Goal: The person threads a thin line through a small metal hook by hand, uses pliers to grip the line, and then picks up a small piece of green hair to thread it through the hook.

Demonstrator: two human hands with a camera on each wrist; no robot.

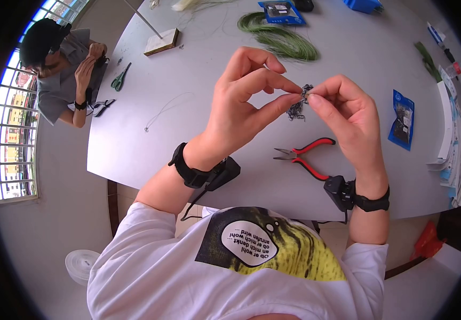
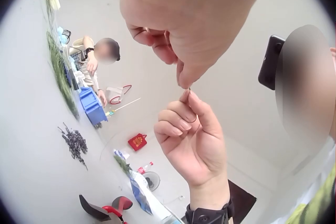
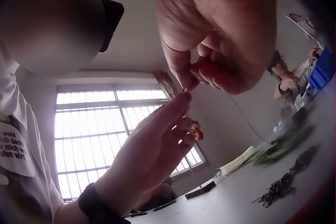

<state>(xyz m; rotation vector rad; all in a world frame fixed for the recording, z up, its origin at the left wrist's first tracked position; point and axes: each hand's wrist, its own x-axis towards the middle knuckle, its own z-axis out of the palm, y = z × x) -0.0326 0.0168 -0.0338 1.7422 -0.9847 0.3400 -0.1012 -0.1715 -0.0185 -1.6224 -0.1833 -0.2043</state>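
In the head view my left hand (image 1: 241,101) and right hand (image 1: 350,120) meet fingertip to fingertip above the table. Thumb and forefinger of each pinch a tiny dark piece (image 2: 190,89), mostly hidden by the fingertips; I cannot tell its kind. In the right wrist view a thin strand (image 3: 244,116) trails below my right hand. Behind the fingers on the table lies a pile of small dark metal pieces (image 1: 296,111). Pliers with red and black handles (image 1: 295,153) lie between my forearms, jaws pointing left.
A green strand bundle (image 1: 289,45) and blue packets (image 1: 402,120) lie beyond and to the right. Left are a thin line loop (image 1: 161,109), green scissors (image 1: 120,78) and a wooden block with a rod (image 1: 161,42). Another person (image 1: 62,69) sits at the left edge.
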